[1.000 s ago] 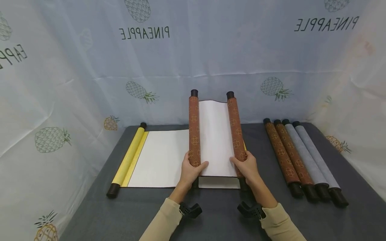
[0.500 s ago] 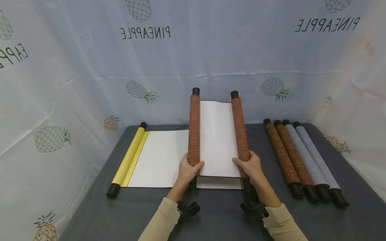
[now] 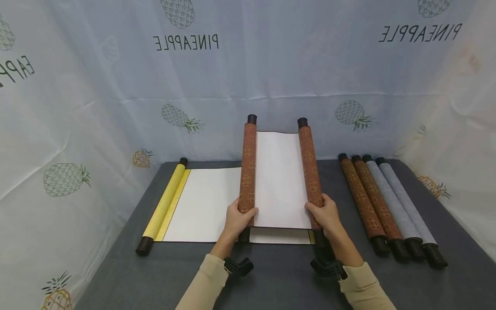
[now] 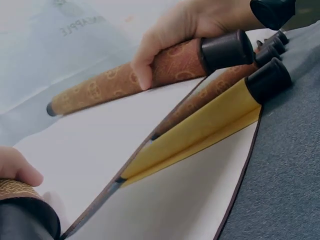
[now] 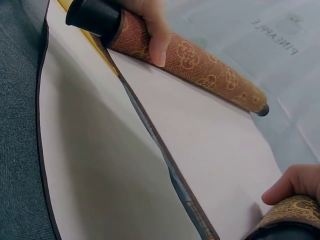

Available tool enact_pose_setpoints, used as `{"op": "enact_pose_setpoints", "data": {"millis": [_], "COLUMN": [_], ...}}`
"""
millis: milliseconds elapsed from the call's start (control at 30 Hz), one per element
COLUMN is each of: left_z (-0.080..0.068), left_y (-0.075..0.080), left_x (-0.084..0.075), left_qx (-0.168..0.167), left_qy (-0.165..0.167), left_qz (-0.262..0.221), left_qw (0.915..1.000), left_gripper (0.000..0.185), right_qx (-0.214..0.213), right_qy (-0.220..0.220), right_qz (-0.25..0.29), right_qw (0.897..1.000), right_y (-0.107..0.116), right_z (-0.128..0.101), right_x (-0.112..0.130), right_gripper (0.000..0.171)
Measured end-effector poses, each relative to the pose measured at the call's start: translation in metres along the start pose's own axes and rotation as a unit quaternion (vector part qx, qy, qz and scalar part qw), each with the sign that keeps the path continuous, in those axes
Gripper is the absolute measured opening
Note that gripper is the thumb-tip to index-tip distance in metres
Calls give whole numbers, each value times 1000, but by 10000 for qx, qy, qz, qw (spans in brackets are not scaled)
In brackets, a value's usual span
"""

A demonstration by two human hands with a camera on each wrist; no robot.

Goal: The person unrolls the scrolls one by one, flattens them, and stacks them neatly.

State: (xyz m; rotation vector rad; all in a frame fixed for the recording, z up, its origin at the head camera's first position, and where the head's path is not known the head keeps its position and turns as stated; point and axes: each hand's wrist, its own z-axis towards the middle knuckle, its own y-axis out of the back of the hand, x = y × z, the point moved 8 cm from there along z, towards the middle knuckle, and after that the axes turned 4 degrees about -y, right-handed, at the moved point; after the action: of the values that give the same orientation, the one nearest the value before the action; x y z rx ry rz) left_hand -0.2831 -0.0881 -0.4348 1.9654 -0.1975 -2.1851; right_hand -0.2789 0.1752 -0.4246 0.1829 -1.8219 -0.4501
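Note:
A brown patterned scroll (image 3: 282, 181), partly unrolled, is held up in the middle, its white sheet facing me between two rollers. My left hand (image 3: 235, 220) grips the lower part of its left roller (image 3: 248, 168), thumb in front. The right roller (image 3: 310, 165) is gripped low down by my right hand (image 3: 327, 215). Beneath it, a yellow scroll (image 3: 165, 200) lies unrolled on the table, its white sheet (image 3: 211, 206) partly hidden. In the left wrist view, the yellow right roller (image 4: 200, 130) shows below the raised brown scroll. The right wrist view shows a gap between both sheets.
On the right of the dark grey table (image 3: 279, 284) lie two rolled brown scrolls (image 3: 362, 196) and two grey ones (image 3: 404, 202), side by side with black ends. A pineapple-print curtain (image 3: 271, 64) hangs behind and at both sides.
My hands have moved apart, the left one leftward and the right one rightward. The brown scroll's rollers are farther apart, showing a wider strip of white sheet. The other scrolls stay put.

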Motion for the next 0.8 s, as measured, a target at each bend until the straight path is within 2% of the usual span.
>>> {"op": "enact_pose_setpoints", "data": {"millis": [167,400,567,800], "left_z": [2,4,5,6], "left_y": [5,10,10,6], "left_x": [0,-2,0,3], "left_qx": [-10,336,511,380], "left_qy": [-84,-108,-22,353], "left_qz": [173,89,128,-299], "left_qw": [9998,9993,9986,9982], "left_gripper": [55,63,65,68], "right_qx": [-46,-278,10,453], "right_qy": [-15,234,166,-12], "right_qz": [44,91,211,223], "right_qw": [10000,9993,9996,9987], "right_y": [4,17,16,7], "right_z": [0,-1,-2,-2], "right_x": [0,5,6,7], "right_gripper": [51,58,66,67]}}
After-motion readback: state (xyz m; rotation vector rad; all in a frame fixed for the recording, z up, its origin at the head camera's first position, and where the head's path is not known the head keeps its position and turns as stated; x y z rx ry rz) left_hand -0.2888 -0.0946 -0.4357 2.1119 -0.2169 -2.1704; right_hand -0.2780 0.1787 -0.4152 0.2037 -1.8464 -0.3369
